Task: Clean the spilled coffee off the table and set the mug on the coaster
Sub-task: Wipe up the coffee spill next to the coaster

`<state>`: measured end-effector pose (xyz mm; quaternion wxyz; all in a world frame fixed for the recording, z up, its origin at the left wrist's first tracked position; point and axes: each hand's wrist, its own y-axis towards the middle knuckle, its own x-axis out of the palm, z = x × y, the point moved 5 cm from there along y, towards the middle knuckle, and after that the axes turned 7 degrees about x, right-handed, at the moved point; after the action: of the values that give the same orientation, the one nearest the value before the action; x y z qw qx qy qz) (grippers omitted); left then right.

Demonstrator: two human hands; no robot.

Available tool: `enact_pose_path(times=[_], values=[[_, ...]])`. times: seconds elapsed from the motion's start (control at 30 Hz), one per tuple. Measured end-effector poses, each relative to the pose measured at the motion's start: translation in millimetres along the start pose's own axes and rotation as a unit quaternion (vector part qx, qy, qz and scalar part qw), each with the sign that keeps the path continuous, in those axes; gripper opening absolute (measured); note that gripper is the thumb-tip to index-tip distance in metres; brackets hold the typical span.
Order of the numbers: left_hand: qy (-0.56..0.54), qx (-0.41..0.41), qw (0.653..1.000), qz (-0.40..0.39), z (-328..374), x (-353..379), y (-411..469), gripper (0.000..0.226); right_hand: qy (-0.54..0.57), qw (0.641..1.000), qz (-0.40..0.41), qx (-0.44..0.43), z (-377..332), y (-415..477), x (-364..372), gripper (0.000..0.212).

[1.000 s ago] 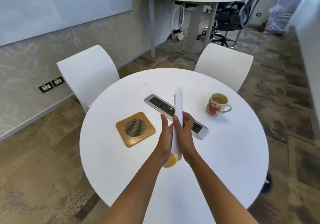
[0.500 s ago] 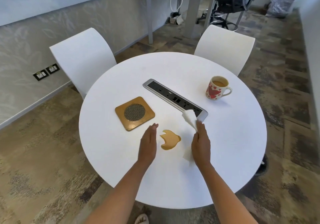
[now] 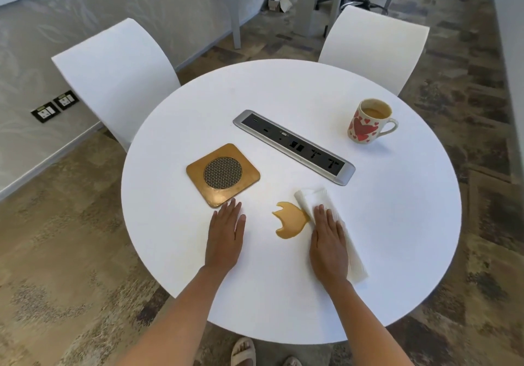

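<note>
Brown coffee puddle (image 3: 289,221) sits on the round white table (image 3: 397,224); right hand (image 3: 329,241), held flat, presses a folded white paper towel (image 3: 313,197) against its edge. Left hand (image 3: 225,233) lies flat just beside the square golden coaster (image 3: 222,174). Heart-printed mug (image 3: 365,123) stands well apart.

The right hand (image 3: 329,241), which a second ago shared an upright folded paper towel (image 3: 312,198) with the left hand (image 3: 225,232) above the table (image 3: 283,294), now lies flat on the towel. Its fingers are straight, pressing the towel down toward the table's near edge. The towel's left edge has reached the right rim of the coffee spill (image 3: 289,219). The left hand has let go and come down palm-flat left of the spill, fingertips just beside the near corner of the coaster (image 3: 223,174).
</note>
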<state>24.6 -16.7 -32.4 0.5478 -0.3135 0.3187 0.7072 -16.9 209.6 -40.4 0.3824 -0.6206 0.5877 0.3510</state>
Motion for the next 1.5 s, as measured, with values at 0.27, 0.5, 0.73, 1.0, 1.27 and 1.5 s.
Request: enact_pose_path(times=[0.27, 0.5, 0.73, 1.0, 1.27, 1.5], values=[[0.068, 0.051, 0.996, -0.004, -8, 6, -2, 0.046, 0.060, 0.996, -0.048, -0.049, -51, 18, 27, 0.057], [0.044, 0.044, 0.998, 0.021, -8, 4, -3, 0.051, -0.004, 0.993, -0.056, -0.105, -60, 38, 32, 0.055], [0.023, 0.041, 0.999, 0.027, -7, 2, -3, 0.046, 0.012, 1.000, -0.018, -0.003, -4, 43, -3, 0.056], [0.027, 0.041, 0.998, 0.027, -5, 1, -3, 0.045, 0.029, 0.996, 0.048, 0.069, -6, -25, 7, 0.056], [0.031, 0.043, 0.998, 0.031, -3, -1, -3, 0.050, 0.005, 0.994, -0.058, -0.093, -63, 7, 32, 0.055], [0.017, 0.040, 0.998, 0.036, -4, -1, -3, 0.046, 0.010, 0.991, -0.091, -0.101, -34, 51, 16, 0.055]])
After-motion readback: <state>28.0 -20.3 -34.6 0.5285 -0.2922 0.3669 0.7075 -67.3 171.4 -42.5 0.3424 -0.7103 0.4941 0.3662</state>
